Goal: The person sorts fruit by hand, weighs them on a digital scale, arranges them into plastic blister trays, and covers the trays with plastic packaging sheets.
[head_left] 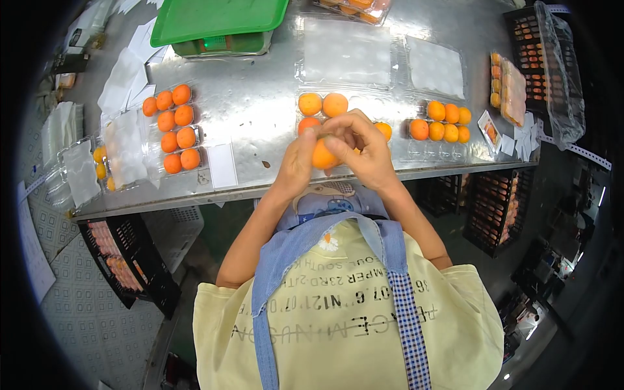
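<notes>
Over the table's front edge, both my hands are closed round one orange (pixel 323 155). My left hand (pixel 296 164) cups its left side, thumb up. The fingers of my right hand (pixel 366 148) curl over it from the right, with its thumb against the peel. Just beyond my hands stands an open clear plastic clamshell box (pixel 396 104) with its lid folded back. Several oranges (pixel 335 104) sit in that box, partly hidden by my hands.
Left on the metal table (pixel 240 130) are a box of oranges (pixel 166 121) and a white card (pixel 222 166). A part-filled box of oranges (pixel 452 112) sits right. Behind lie a green tray (pixel 221 19) and a closed fruit pack (pixel 512 94). Black crates (pixel 499 208) stand below.
</notes>
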The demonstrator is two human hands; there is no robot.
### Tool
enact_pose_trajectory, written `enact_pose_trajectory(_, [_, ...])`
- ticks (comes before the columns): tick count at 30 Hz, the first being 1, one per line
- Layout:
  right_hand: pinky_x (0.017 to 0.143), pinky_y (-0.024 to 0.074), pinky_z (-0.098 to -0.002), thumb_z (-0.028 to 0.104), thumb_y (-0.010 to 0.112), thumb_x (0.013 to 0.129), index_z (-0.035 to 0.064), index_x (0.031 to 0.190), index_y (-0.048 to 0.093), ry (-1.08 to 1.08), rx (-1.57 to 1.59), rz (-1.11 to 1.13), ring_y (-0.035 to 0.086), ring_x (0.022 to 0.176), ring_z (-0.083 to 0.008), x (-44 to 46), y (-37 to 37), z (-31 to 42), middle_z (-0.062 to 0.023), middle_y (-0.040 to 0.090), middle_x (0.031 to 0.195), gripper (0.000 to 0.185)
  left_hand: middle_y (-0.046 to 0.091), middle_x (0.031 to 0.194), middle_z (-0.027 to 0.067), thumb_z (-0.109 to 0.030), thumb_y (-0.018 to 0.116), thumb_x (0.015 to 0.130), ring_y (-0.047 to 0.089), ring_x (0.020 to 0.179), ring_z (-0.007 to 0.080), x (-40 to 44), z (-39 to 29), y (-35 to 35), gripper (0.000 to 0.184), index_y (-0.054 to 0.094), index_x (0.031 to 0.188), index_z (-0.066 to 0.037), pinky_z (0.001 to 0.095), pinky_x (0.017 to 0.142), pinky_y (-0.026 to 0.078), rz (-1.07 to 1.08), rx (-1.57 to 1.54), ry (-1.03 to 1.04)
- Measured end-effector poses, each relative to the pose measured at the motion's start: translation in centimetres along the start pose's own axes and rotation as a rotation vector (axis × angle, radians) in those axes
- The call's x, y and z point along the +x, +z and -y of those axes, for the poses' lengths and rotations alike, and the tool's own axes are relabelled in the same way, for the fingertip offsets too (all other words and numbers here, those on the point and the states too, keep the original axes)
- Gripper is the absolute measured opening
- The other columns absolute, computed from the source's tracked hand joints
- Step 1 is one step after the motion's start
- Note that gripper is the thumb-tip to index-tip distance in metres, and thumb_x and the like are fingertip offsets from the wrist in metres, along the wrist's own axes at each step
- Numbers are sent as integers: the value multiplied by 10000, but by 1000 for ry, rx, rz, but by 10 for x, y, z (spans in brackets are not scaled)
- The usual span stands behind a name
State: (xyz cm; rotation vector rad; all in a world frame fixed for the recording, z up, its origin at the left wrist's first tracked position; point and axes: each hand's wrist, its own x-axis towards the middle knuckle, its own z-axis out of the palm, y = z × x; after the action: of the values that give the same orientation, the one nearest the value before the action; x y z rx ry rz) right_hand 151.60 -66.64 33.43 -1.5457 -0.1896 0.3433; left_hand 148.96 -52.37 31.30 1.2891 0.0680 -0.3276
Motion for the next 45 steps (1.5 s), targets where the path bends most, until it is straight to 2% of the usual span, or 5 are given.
enact_pose_trajectory(6, [549, 469, -204, 167, 516, 958, -6, 1092, 571, 292, 223, 17, 596, 642, -90, 4, -9, -15, -72, 557, 969, 226, 557, 703, 80, -651, 140, 938, 465, 446, 149, 9, 5, -11, 715, 535, 1031, -63, 275, 414, 404, 117, -580, -496])
enact_pose_trajectory(16, [746, 472, -316, 224, 782, 700, 49, 1204, 542, 1, -480, 104, 561, 931, -219, 7, -7, 1, -111, 555, 1119, 585, 606, 996, 97, -608, 185, 961, 607, 884, 167, 11, -1, -4, 695, 509, 1190, -36, 298, 720, 501, -101, -446, -397])
enact_pose_trajectory(25, [821, 457, -367, 51, 767, 631, 70, 1142, 588, -341, -662, -32, 553, 987, -307, 2, -1, -16, -120, 560, 1122, 543, 452, 1302, 102, -616, 104, 951, 487, 1188, 207, 7, 12, -10, 699, 368, 1335, -95, 362, 910, 483, -30, -432, -263])
enact_pose_trajectory(37, [746, 481, -331, 47, 760, 667, 41, 1157, 571, -293, -512, -86, 550, 939, -257, 1, -7, -15, -128, 522, 1127, 525, 527, 1032, 76, -413, 257, 1009, 524, 816, 170, 8, 3, -17, 427, 404, 1277, -114, 306, 677, 438, -46, -706, -110])
enact_pose_trajectory(45, [791, 485, -374, 93, 750, 690, 52, 1195, 552, -356, -616, 5, 575, 926, -289, 9, 3, -6, -144, 529, 1119, 544, 508, 1171, 85, -367, 333, 1010, 546, 939, 197, 12, 20, -26, 406, 379, 1312, -100, 342, 769, 479, -57, -473, -94])
